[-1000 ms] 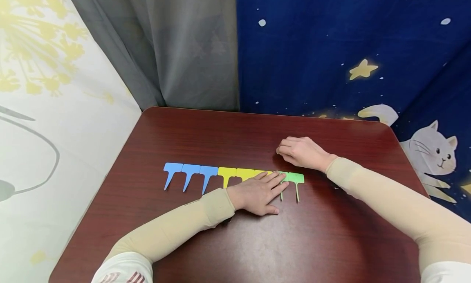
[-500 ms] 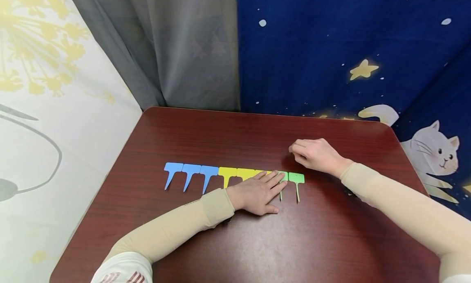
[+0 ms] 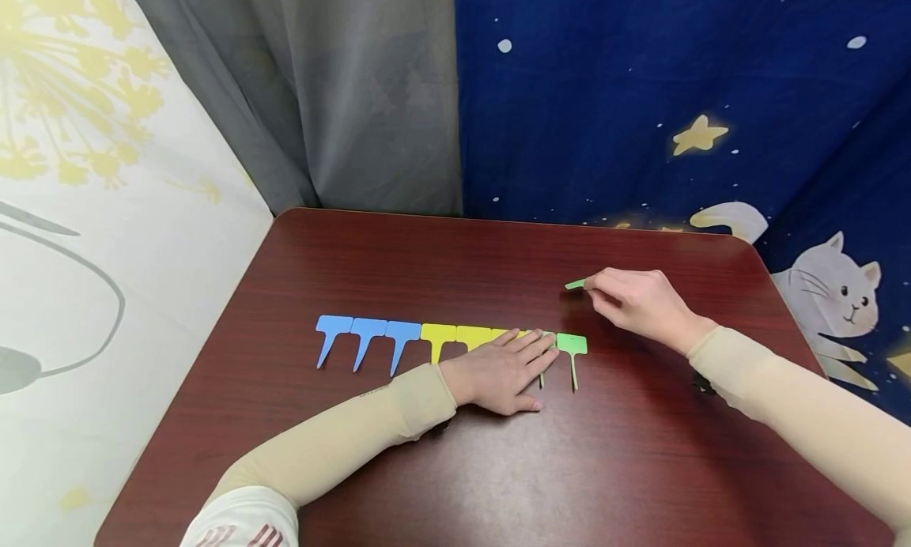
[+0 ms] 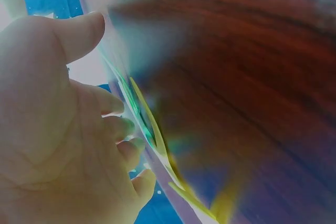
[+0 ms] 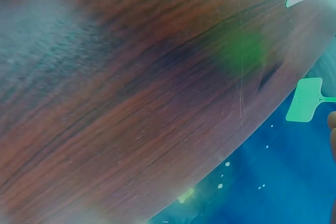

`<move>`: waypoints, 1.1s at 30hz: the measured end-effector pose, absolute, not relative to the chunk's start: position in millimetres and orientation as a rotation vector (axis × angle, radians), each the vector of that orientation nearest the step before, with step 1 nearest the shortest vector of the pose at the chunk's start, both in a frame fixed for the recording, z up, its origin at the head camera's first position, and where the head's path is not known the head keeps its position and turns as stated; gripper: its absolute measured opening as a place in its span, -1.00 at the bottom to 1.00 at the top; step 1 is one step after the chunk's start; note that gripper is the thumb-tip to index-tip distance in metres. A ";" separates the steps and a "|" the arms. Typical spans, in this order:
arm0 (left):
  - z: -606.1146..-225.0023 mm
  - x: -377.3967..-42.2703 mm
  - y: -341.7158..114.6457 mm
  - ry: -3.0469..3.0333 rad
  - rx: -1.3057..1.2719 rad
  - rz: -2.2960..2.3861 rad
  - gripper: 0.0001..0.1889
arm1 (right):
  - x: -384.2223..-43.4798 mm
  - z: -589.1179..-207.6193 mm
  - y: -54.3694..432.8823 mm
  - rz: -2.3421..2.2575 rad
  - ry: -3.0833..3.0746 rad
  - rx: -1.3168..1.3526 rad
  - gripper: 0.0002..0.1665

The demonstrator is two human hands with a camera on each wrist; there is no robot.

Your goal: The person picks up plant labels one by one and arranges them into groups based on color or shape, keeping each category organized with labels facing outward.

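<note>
T-shaped plastic plant labels lie side by side in a row on the table: blue labels (image 3: 370, 327) at the left, yellow labels (image 3: 439, 333) in the middle, a green label (image 3: 572, 344) at the right end. Across the yellow and green part my left hand (image 3: 498, 373) rests flat, fingers spread, hiding some of the labels. My right hand (image 3: 636, 302) pinches another green plant label (image 5: 305, 100) by its stem, above the table and to the right of the row. In the left wrist view my left palm (image 4: 58, 129) shows beside green and yellow label edges.
The dark red wooden table (image 3: 441, 262) has rounded far corners. A grey curtain (image 3: 384, 96) and a blue star-patterned curtain (image 3: 605, 96) hang behind its far edge. A pale patterned sheet (image 3: 92, 254) hangs along the left side.
My right hand has moved right, away from the row, and the head of the green plant label in its fingers now shows. The left hand has stayed in place on the row.
</note>
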State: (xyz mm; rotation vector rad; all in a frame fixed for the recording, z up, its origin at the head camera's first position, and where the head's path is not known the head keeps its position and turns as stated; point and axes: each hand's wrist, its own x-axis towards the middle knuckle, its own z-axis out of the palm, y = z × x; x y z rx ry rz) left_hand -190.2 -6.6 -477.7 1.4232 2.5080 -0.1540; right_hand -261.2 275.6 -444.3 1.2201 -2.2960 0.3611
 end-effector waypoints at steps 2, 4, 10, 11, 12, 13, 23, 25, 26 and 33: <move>-476.9 -189.6 -5.6 2.512 1.429 -0.153 -0.11 | -257.1 -443.1 278.3 0.361 -2.299 1.198 -0.84; -476.8 -189.1 -4.5 2.514 1.429 -0.149 -0.11 | -253.1 -441.9 280.5 0.360 -2.296 1.179 -0.83; -475.6 -187.8 -2.0 2.516 1.437 -0.138 -0.11 | -239.1 -438.6 287.4 0.377 -2.283 1.126 -0.81; -475.0 -187.6 -1.9 2.515 1.437 -0.138 -0.11 | -236.3 -438.0 288.6 0.377 -2.285 1.120 -0.81; -474.8 -187.1 -1.6 2.516 1.436 -0.140 -0.11 | -233.4 -437.3 289.8 0.374 -2.291 1.114 -0.81; -474.3 -186.7 -1.5 2.516 1.436 -0.143 -0.11 | -230.7 -436.7 290.7 0.372 -2.292 1.108 -0.81; -472.9 -182.7 -0.8 2.523 1.431 -0.187 -0.12 | -202.5 -436.7 297.2 0.355 -2.294 1.084 -0.82; -472.8 -181.9 -0.9 2.522 1.429 -0.188 -0.12 | -197.5 -438.3 297.6 0.345 -2.293 1.092 -0.82; -472.8 -181.5 -0.9 2.522 1.429 -0.185 -0.12 | -194.9 -438.9 298.0 0.341 -2.296 1.095 -0.82; -472.6 -180.4 -2.4 2.535 1.440 -0.170 -0.13 | -179.3 -443.9 299.6 0.319 -2.304 1.101 -0.82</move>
